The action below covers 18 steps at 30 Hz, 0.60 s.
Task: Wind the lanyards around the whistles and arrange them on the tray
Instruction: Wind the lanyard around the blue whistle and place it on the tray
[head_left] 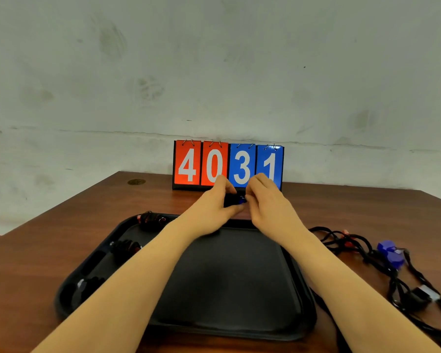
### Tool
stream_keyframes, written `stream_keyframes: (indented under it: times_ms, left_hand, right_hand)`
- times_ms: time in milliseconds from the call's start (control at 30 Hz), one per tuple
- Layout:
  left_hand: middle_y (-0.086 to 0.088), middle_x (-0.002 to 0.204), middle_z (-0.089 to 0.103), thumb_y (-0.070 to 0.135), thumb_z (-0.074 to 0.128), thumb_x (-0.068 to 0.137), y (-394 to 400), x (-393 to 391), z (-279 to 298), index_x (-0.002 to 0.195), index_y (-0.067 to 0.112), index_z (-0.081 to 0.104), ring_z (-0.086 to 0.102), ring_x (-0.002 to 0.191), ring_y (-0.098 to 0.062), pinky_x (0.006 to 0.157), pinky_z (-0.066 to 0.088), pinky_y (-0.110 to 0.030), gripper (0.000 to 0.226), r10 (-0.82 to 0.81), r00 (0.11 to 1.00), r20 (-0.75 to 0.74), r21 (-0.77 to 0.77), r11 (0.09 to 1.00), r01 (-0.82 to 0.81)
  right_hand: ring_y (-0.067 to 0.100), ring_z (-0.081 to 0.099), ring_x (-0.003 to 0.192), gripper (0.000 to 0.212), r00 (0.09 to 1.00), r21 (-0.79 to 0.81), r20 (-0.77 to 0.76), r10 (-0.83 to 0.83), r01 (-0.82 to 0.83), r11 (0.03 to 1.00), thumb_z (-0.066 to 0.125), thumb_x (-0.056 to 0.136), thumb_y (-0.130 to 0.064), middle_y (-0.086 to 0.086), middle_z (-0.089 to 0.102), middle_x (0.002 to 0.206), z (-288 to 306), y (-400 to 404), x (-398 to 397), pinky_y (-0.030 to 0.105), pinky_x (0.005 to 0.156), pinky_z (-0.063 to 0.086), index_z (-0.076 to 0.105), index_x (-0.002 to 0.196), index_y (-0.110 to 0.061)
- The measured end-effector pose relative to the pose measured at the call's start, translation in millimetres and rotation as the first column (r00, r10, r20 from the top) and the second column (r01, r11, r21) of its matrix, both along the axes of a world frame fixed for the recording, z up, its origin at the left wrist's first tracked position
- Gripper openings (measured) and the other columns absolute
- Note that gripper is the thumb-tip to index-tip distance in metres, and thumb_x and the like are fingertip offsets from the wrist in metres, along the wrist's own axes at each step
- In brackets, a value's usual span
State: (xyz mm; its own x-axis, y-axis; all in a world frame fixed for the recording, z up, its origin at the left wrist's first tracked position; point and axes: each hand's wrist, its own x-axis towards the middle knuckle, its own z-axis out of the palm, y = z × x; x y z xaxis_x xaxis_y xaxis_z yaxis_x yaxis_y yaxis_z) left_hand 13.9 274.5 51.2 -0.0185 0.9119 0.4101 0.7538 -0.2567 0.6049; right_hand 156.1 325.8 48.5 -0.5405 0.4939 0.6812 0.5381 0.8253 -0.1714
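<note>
Forearms of mine crossed over the black tray (229, 324), hiding part of three wound whistles (125, 248) lined along its left side. Loose blue whistles (390, 253) and tangled black lanyards (341, 242) lay on the table (36, 263) right of the tray. Beyond the far rim, my left hand (214, 202) and right hand (267, 200) pinched a blue whistle (242, 200) between them, its axis mostly hidden by dark cord and fingers. Behind stood a scoreboard (228, 165) reading 4031.
</note>
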Motion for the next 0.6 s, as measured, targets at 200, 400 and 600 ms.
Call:
stream_keyframes:
  times_ms: [200,400,600]
  left_hand:
    - [0.007,0.106,0.047,0.033,0.065,0.083,-23,-11,8,0.099,0.023,0.050,0.047,0.086,-0.002,0.069,0.034,-0.007,0.023,0.049,0.993,-0.104,0.027,0.999,-0.046]
    - [0.015,0.099,0.054,0.031,0.070,0.079,-54,-18,-5,0.105,0.023,0.054,0.050,0.093,0.000,0.073,0.037,-0.009,0.032,0.136,0.989,-0.050,0.060,0.989,-0.133]
    - [0.010,0.098,0.058,0.022,0.073,0.077,-76,-25,-27,0.101,0.022,0.058,0.052,0.085,-0.001,0.074,0.039,-0.009,0.029,0.145,0.988,-0.060,-0.002,0.989,-0.145]
  right_hand:
    - [0.017,0.051,0.077,0.011,0.995,-0.232,-0.027,0.094,-0.098,0.968,0.045,0.095,-0.010,0.004,0.053,0.088,1,-21,0,0.025,0.068,0.045,0.043,0.085,-0.014]
    - [0.014,0.056,0.077,0.006,0.997,-0.376,-0.012,0.072,-0.071,0.924,0.044,0.096,-0.014,0.002,0.057,0.086,-12,-50,-5,0.027,0.073,0.049,0.044,0.090,-0.015]
    - [0.016,0.056,0.066,0.009,0.997,-0.554,-0.050,0.052,-0.071,0.830,0.047,0.095,-0.014,0.007,0.062,0.078,-28,-60,-12,0.024,0.060,0.046,0.049,0.087,-0.010]
